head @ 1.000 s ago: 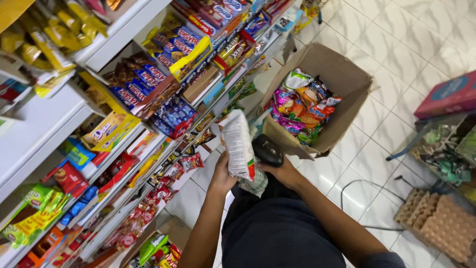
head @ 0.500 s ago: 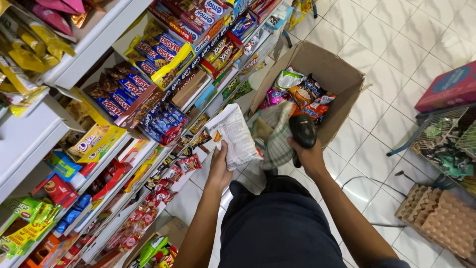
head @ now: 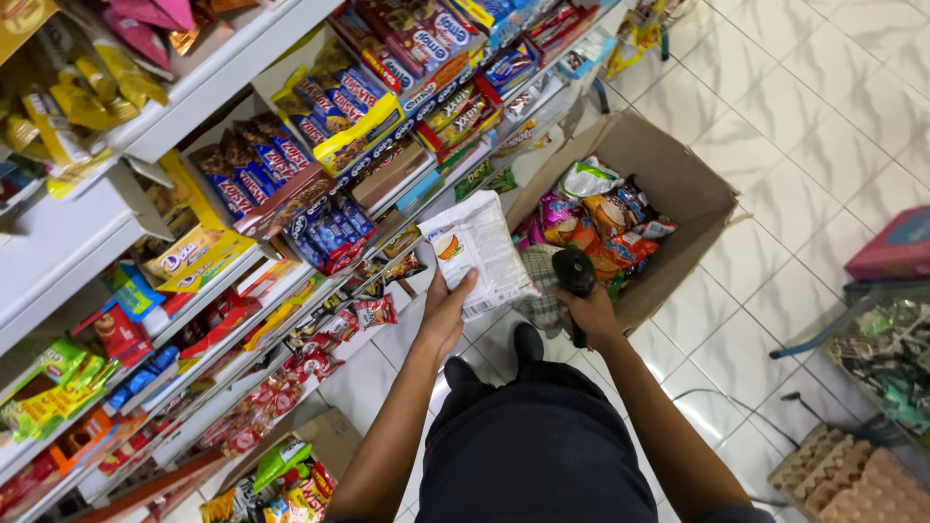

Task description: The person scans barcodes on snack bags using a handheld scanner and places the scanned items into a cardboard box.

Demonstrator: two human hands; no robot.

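My left hand [head: 448,312] holds a white snack bag [head: 477,254] with an orange picture on it, raised in front of the shelves. My right hand [head: 591,312] grips a black handheld scanner [head: 574,276] by its handle, its head close to the bag's right edge. Both are over the floor beside an open cardboard box [head: 678,184] that holds several colourful snack bags [head: 601,228]. My dark trousers and shoes show below my arms.
White shelves [head: 223,73] packed with wrapped snacks and sweets run along the left. Another box of snacks [head: 291,475] sits low on the left. Egg trays [head: 852,479], a clear-wrapped bundle [head: 886,358] and a pink box [head: 896,247] stand on the right on the tiled floor.
The bag has turned from edge-on to flat, its face toward me. My right hand with the scanner has risen from behind the bag and now sits beside its right edge.
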